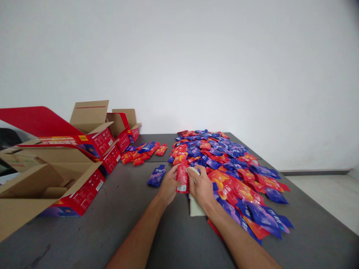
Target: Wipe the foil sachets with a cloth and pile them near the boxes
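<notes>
My left hand [168, 185] grips a red pouch [182, 178] by its left side, with the printed face and a white label turned up. A pale cloth [197, 207] is bunched in my right hand [201, 185], its fingers closed at the pouch's right edge and the loose end hanging below. Just left of my hands a single blue pouch [156, 175] lies on the dark table [126, 231]. Right beside my right hand spreads a big heap of red and blue pouches [224, 157].
Several open red cartons with brown flaps stand along the left, the nearest carton [84, 194] at the front. A smaller pile of red and blue pouches [143, 152] lies between the cartons and the heap. A white wall [185, 67] rises behind the table.
</notes>
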Tool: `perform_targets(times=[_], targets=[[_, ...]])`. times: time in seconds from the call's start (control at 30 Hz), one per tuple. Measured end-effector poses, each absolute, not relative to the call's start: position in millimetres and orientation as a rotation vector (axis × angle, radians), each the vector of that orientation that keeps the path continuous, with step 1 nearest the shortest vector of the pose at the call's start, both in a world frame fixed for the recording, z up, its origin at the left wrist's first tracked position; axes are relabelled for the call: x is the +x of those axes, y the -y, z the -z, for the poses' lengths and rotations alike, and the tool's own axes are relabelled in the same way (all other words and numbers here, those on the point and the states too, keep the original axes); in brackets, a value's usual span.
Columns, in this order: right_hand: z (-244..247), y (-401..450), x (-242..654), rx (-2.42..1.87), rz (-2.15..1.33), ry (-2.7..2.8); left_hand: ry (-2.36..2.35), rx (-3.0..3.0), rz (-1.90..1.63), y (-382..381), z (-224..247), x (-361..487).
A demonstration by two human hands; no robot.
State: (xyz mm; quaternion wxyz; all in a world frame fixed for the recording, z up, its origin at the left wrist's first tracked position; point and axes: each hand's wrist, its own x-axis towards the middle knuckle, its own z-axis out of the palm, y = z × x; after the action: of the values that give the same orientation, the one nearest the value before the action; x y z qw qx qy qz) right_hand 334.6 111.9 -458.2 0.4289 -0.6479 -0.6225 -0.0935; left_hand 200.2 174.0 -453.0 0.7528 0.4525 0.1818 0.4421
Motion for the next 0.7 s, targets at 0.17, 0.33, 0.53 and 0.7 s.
perform_targets(times=[0.17,0.33,0.53,0.7], targets=[[463.7,-111.8,321.9,-1.515,0.099,1.678,-0.465,0.980,-1.072,-184.8,457.9,197.8],[461.1,-116.9,328.5,-1.399,-0.024,1.584,-0.549,0.981,-1.141,-189.8,462.0,198.8],[460.1,-123.4,342.9,-1.370,-0.106,1.334,-0.667,0.949,-1.169,-188.8,461.2,197.5],[459.1,-121.0,339.0,-1.315,-0.184,1.316,-0.675,1.005,-1.239,-189.0,467.0,199.5]])
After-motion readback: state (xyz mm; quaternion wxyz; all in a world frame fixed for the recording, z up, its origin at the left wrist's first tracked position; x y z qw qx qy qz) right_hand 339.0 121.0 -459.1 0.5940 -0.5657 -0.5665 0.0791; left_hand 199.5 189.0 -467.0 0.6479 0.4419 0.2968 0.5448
